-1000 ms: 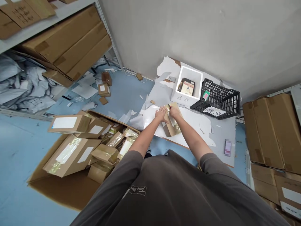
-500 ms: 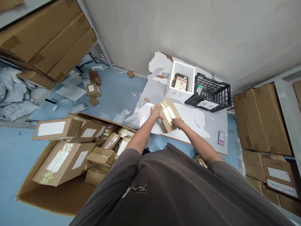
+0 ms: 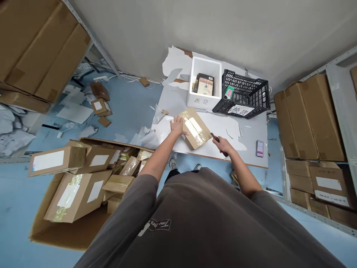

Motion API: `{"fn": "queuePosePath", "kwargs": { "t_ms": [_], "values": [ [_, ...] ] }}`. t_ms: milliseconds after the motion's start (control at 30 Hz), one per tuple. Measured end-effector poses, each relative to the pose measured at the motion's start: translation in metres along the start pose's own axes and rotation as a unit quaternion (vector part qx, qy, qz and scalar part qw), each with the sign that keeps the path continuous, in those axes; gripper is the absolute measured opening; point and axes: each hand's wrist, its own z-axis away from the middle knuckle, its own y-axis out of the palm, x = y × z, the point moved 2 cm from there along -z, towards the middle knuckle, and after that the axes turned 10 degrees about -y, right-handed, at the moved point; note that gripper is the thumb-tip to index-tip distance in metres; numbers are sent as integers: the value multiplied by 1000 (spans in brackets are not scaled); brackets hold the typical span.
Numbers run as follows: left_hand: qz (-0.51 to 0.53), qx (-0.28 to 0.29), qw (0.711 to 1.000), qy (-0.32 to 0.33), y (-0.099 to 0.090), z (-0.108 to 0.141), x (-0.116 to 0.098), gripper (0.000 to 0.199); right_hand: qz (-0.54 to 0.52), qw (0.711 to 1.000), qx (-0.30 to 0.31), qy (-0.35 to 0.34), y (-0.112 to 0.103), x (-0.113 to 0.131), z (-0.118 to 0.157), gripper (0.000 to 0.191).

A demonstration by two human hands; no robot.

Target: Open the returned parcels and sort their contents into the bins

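A taped cardboard box [image 3: 192, 141] with a white label across its top lies at an angle on the table. My left hand [image 3: 177, 125] rests on the box's left side, fingers spread over its top edge. My right hand [image 3: 223, 144] is closed round a utility knife [image 3: 215, 137] with a dark, partly reddish handle. The knife's tip points toward the box's right corner; whether it touches the cardboard I cannot tell. Clear tape runs along the box's top seam and over the label.
Behind the box stand a white foam box [image 3: 203, 103] holding books and a black plastic crate [image 3: 259, 93]. A phone-like item [image 3: 259, 149] lies at the table's right. On the left, a big carton [image 3: 41, 223] holds several parcels. Shelves [image 3: 334, 89] with cartons flank the table.
My right hand has drawn back from the box's top toward the right, and the knife now shows. My left hand stays on the box. The whole view has shifted.
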Motion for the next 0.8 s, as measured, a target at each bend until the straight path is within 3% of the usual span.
{"fn": "queuePosePath", "kwargs": {
  "t_ms": [67,133,200,267,467,567,667,800],
  "values": [
    [-25,-27,997,66,0,8,-16,116,-27,998,-60,10,1,-4,-17,55],
    [-55,-11,981,185,3,19,-36,93,-33,995,-86,26,8,-2,-37,60],
    [-97,19,953,285,8,29,-56,86,-27,995,-92,37,16,1,-58,62],
    [-147,18,930,336,12,35,-73,83,-15,995,-96,32,21,2,-74,62],
    [-199,-17,916,349,12,26,-89,79,-4,996,-87,-7,15,-3,-96,57],
    [-178,-2,928,326,14,23,-86,93,-8,994,-99,-40,6,-6,-93,56],
    [-171,16,940,294,20,29,-92,102,-64,988,-111,-90,0,-18,-76,38],
    [-154,-9,952,264,27,45,-117,100,-166,978,-9,-129,11,-47,-46,35]
  ]
}}
